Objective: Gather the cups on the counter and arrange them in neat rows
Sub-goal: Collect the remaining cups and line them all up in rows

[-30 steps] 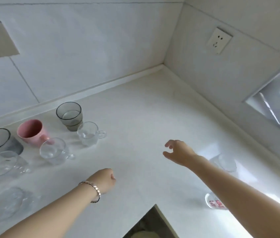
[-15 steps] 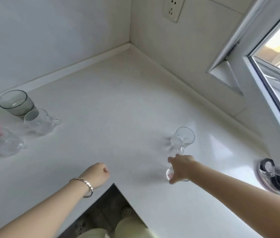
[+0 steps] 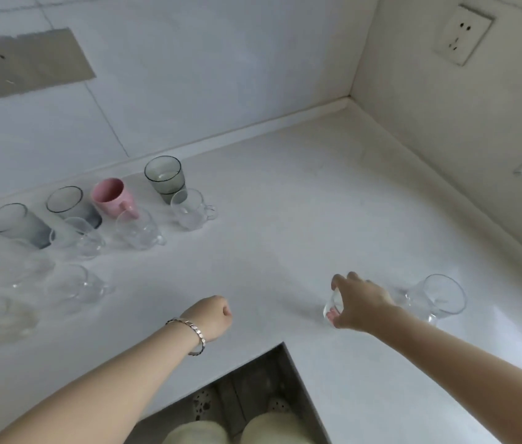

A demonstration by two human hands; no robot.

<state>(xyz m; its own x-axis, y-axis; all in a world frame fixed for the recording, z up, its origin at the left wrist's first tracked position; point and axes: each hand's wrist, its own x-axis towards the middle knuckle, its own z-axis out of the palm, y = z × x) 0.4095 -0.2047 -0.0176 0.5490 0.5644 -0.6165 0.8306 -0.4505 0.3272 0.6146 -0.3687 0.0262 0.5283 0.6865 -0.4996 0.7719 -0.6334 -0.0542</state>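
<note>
While the right hand [image 3: 357, 302] is curling its fingers round the top of a small clear glass [image 3: 329, 308] near the front edge of the white counter [image 3: 285, 203], the left hand [image 3: 211, 317] is making a tight fist and holding nothing. A shiny metal bracelet [image 3: 194, 334] is sitting on the left wrist. I cannot tell if the small glass is touching the counter or hanging just over it. Just beside it, to the right, a bigger clear cup [image 3: 442, 296] with a round bowl is standing upright.

Well apart, on the left, the other cups are standing in rows. By the wall, a smoky green glass [image 3: 165, 177], a pink mug [image 3: 111, 195] with a handle and two grey glasses [image 3: 70, 203] with dark rims are lining up. In front of them, see-through cups with little handles [image 3: 191, 209] are sitting side by side. More clear cups are standing nearer, but they are looking too blurry to count.

The counter is looking smooth and a little shiny, and it is bending round a corner. Two pale tiled walls are meeting at the back. A white plug socket [image 3: 463, 35] is sitting on the right wall, and a flat grey plate [image 3: 29, 60] is sitting on the left wall.
</note>
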